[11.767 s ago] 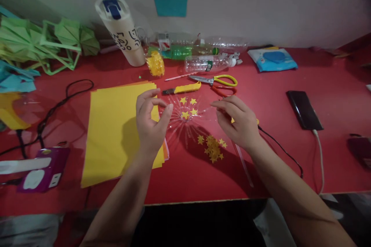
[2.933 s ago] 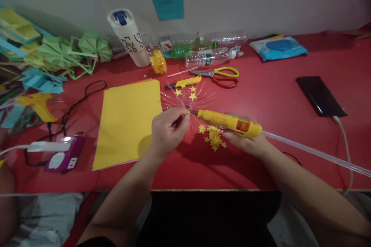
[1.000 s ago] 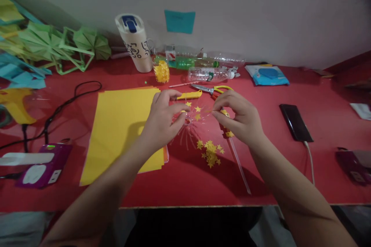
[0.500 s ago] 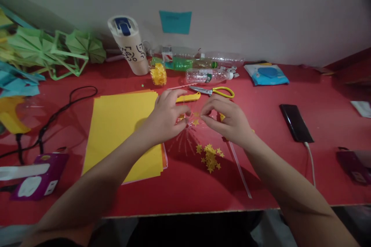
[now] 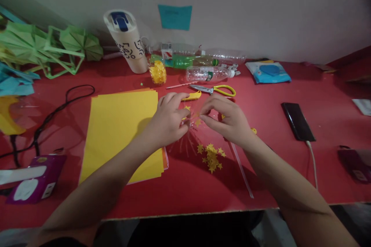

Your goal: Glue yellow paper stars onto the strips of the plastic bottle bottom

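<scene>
My left hand (image 5: 169,121) is curled with thumb and finger pinched around a clear plastic piece cut into thin strands (image 5: 189,142), which fan out over the red table. Opposite it, my right hand (image 5: 226,117) has thumb and forefinger pinched together at the strands. What lies between those fingertips is too small and blurred to make out. A yellow paper star (image 5: 198,122) shows just below them, and another star (image 5: 187,108) sits by the left fingers. Closer to the table's front is a small pile of yellow stars (image 5: 212,157). Beside it, a clear thin stick (image 5: 242,171) passes partly beneath my right hand.
Yellow paper sheets (image 5: 121,123) lie left. Behind my hands are a yellow cutter (image 5: 193,95), scissors (image 5: 223,90), plastic bottles (image 5: 203,73) and a white tumbler (image 5: 129,46). A phone (image 5: 297,121) and wipes pack (image 5: 269,71) are right; a yellow glue gun (image 5: 10,114) is far left.
My left hand has tilted slightly, drawing closer to my right fingertips. The right hand keeps its pinch in nearly the same place. The camera view has shifted a little.
</scene>
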Available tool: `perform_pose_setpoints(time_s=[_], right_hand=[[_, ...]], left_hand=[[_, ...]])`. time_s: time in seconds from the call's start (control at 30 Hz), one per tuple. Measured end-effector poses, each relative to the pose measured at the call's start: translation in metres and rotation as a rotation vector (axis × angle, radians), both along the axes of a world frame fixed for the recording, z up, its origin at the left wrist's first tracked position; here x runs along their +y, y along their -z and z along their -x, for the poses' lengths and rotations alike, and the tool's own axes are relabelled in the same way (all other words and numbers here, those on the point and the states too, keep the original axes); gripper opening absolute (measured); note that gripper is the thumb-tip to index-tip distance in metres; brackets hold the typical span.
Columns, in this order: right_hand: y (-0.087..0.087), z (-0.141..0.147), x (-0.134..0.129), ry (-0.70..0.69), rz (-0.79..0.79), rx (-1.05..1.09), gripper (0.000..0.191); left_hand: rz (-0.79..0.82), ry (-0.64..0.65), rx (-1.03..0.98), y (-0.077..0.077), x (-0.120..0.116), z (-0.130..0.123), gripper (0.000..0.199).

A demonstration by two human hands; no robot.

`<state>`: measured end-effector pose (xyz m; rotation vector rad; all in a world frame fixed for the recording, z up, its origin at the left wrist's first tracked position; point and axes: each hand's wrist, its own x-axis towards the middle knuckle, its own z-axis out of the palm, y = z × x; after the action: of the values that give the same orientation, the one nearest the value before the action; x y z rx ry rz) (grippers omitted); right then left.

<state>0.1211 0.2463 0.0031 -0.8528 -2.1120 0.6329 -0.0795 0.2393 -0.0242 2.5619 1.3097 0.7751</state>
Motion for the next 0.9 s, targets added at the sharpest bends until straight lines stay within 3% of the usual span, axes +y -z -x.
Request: perform_pose_setpoints(time_s=[0.37,0.67,0.9], right_hand=[[0.003,0.003,0.000,-0.010,0.062,-0.015,0.014],[0.015,0.005,-0.002,0.016,0.093,-0.053,0.011],[0.012,0.008,-0.004,0.093,0.047,-0.072,0.013]], left_hand=[[0.073,-0.021,-0.224,0.011,0.001,-0.002,0.008],[0.136,-0.020,-0.215,0.011,0.001,-0.001,0.008],[0.141,-0.036,-0.226,0.010,0.000,-0.001,0.009]])
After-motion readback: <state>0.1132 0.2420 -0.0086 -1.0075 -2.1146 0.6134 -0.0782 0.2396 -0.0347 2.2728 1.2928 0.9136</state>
